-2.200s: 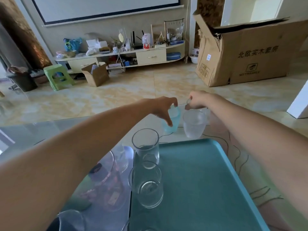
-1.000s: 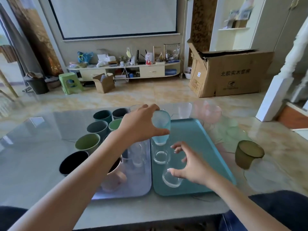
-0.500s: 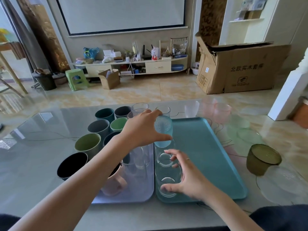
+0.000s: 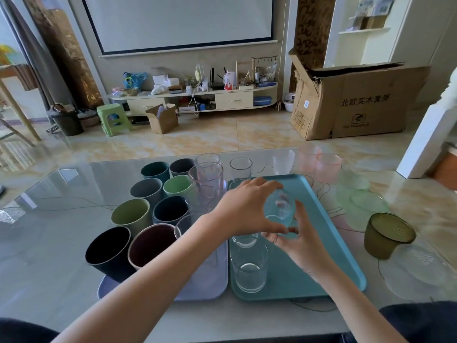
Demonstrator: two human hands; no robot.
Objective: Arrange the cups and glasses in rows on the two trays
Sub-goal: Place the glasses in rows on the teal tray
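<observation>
- Hands: left hand (image 4: 243,209) grips a pale blue textured glass (image 4: 279,206) from above, fingers curled round its upper part; right hand (image 4: 300,240) sits beneath and beside it with fingers spread, fingertips at the glass's base. Whether the glass is in contact with the tray cannot be told.
- Location of task items: the glass is over the middle of the teal tray (image 4: 346,246), just right of a near-to-far column of clear glasses (image 4: 249,266) along that tray's left edge. The lilac tray (image 4: 212,280) to the left carries coloured cups (image 4: 131,215) in rows, plus clear glasses.
- Step in hand, as judged: setting the blue glass down to begin a second column on the teal tray.
- Next move, as judged: lower it upright, level with its neighbour, then release both hands without nudging the column.
- Open room: the right half of the teal tray is bare; its raised rim bounds placement.
- Still unplaced: pink cups (image 4: 319,164) and a frosted cup (image 4: 283,160) at the far table (image 4: 49,243) edge, and an olive glass (image 4: 388,235) right of the tray.
</observation>
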